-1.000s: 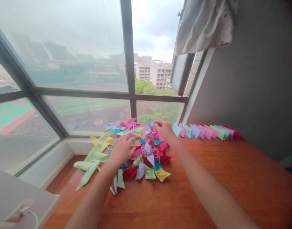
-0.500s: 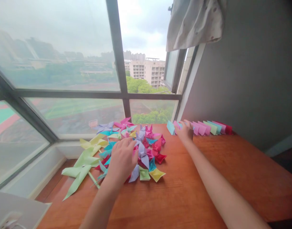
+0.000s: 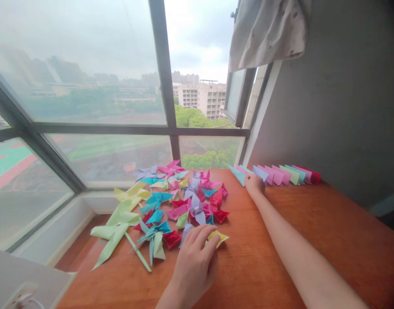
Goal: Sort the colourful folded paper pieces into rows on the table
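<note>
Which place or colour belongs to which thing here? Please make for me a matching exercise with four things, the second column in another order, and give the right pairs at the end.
Things:
1. left hand
2. right hand
3. large pinwheel
4. curtain

Places and colours:
A. nearest to the row of upright folded papers
B. light green
C. hanging at the top of the view
D. nearest to the yellow folded paper

Right pairs: 1-D, 2-A, 3-B, 4-C

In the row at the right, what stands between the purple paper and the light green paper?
Pink papers stand there, in the head view; the right hand partly covers the purple paper.
</note>
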Action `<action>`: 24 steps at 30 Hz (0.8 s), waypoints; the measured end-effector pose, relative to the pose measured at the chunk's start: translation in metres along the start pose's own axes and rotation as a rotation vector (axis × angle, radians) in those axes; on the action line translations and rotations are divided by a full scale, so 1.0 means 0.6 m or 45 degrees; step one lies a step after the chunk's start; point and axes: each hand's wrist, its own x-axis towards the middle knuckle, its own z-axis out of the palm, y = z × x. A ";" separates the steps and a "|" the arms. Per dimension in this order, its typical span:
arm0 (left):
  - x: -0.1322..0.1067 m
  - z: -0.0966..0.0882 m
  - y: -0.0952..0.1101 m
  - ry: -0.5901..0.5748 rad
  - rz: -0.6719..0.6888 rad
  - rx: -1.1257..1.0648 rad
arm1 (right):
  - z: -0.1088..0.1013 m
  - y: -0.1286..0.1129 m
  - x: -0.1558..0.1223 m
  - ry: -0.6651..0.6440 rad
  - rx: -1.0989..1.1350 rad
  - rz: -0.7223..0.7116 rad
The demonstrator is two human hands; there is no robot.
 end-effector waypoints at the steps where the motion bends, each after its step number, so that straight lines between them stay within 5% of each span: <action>1: -0.007 0.001 -0.002 0.015 0.006 -0.008 | -0.007 0.003 -0.006 0.006 0.001 -0.004; 7: -0.028 0.009 0.003 0.042 0.017 -0.092 | -0.059 -0.031 -0.078 0.074 0.113 -0.195; 13: -0.026 0.008 0.005 0.069 -0.075 -0.228 | -0.107 -0.186 -0.182 0.091 0.414 -0.649; 19: -0.033 0.012 -0.005 0.115 -0.162 -0.262 | -0.092 -0.358 -0.257 -0.232 0.415 -0.845; 24: -0.036 0.015 -0.005 0.101 -0.173 -0.273 | -0.086 -0.381 -0.277 -0.357 0.599 -0.937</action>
